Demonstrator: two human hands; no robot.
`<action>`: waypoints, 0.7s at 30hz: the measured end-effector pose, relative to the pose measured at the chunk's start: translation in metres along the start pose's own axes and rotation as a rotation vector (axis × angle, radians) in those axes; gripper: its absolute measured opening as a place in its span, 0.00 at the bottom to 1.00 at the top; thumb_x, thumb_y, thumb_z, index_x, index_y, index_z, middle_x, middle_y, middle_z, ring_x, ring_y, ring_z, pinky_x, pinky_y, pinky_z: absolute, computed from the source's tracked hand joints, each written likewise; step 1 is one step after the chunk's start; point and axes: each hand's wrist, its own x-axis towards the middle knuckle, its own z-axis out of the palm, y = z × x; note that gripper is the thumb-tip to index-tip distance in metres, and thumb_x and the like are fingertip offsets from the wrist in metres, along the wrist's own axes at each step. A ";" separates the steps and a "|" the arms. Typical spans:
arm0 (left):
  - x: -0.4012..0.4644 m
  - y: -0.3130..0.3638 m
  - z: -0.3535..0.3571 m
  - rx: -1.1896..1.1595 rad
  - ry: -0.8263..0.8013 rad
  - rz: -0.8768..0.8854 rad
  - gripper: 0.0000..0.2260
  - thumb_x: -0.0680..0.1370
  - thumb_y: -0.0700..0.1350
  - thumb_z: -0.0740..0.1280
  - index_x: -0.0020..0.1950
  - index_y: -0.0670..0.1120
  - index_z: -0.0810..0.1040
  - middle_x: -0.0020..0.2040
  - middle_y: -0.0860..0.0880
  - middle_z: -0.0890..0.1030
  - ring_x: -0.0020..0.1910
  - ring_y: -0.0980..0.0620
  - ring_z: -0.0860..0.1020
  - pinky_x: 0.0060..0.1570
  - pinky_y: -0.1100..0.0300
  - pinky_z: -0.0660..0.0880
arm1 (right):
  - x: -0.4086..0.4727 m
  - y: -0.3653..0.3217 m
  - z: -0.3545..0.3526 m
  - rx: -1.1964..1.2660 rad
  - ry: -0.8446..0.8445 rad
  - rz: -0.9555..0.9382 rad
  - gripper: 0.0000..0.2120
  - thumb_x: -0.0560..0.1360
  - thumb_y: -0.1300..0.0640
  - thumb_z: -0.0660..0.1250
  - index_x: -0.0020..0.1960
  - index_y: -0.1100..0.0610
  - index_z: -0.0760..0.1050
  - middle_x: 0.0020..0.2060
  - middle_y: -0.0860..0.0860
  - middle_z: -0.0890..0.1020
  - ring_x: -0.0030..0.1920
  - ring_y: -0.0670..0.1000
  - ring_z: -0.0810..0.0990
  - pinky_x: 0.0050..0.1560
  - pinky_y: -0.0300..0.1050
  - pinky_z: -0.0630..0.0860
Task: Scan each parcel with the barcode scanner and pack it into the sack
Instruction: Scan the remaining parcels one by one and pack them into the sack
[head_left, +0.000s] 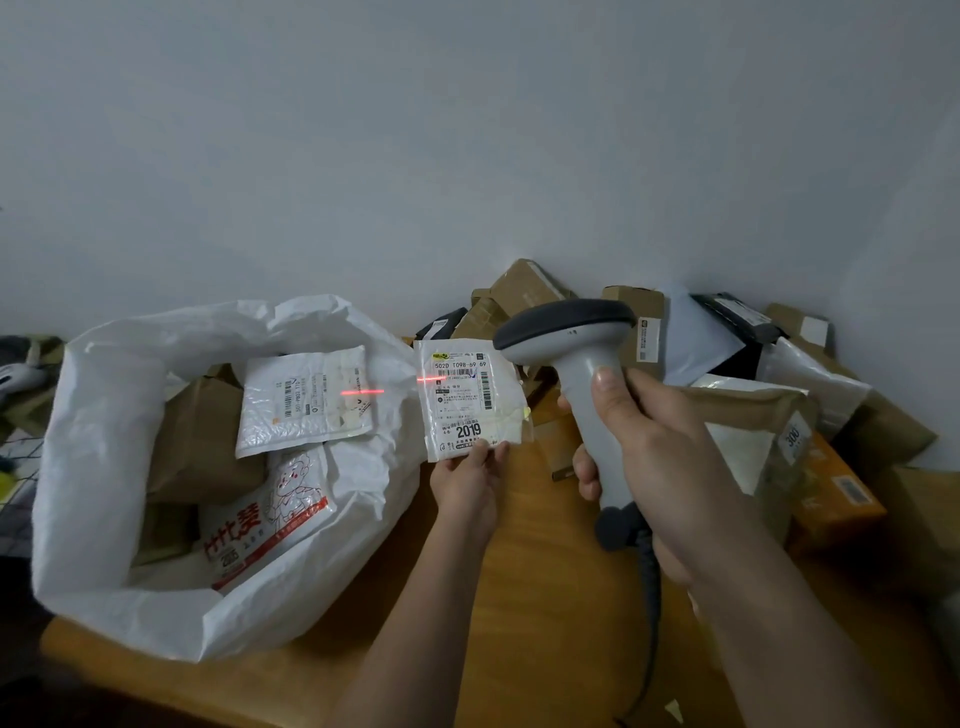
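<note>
My left hand (467, 480) pinches the lower edge of a small white parcel (467, 397) with a printed shipping label, holding it upright above the table. My right hand (654, 457) grips the handle of a grey barcode scanner (576, 353), whose head points left at the parcel. A red scan line crosses the label's left edge and runs on over the sack. The white woven sack (104, 467) lies open at the left, with a white bubble mailer (306, 400), a red-printed bag (265, 525) and brown boxes inside.
A heap of cardboard boxes (524, 291) and grey and white mailers (810, 384) is piled against the wall at the back and right. An orange box (836, 499) lies at the right. The scanner's cable (649, 623) trails down over the wooden table (519, 597).
</note>
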 end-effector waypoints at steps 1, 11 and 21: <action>-0.001 0.001 0.000 -0.015 -0.001 0.003 0.17 0.79 0.31 0.64 0.67 0.35 0.70 0.64 0.36 0.76 0.49 0.44 0.81 0.43 0.58 0.83 | 0.001 0.001 0.002 0.002 -0.004 0.002 0.16 0.81 0.47 0.56 0.49 0.57 0.75 0.27 0.52 0.76 0.26 0.46 0.75 0.27 0.39 0.73; 0.000 0.010 -0.012 -0.071 0.011 0.056 0.17 0.79 0.31 0.64 0.67 0.31 0.69 0.65 0.33 0.75 0.42 0.47 0.82 0.40 0.61 0.82 | 0.010 0.009 0.020 -0.023 -0.046 -0.017 0.17 0.82 0.45 0.56 0.50 0.56 0.75 0.24 0.48 0.76 0.26 0.47 0.75 0.29 0.40 0.73; -0.001 0.052 -0.026 -0.209 0.081 0.070 0.17 0.79 0.31 0.65 0.67 0.34 0.69 0.63 0.35 0.76 0.56 0.41 0.81 0.49 0.55 0.82 | 0.015 0.015 0.029 0.033 -0.120 0.011 0.13 0.82 0.46 0.57 0.50 0.53 0.76 0.25 0.50 0.78 0.26 0.46 0.76 0.27 0.37 0.73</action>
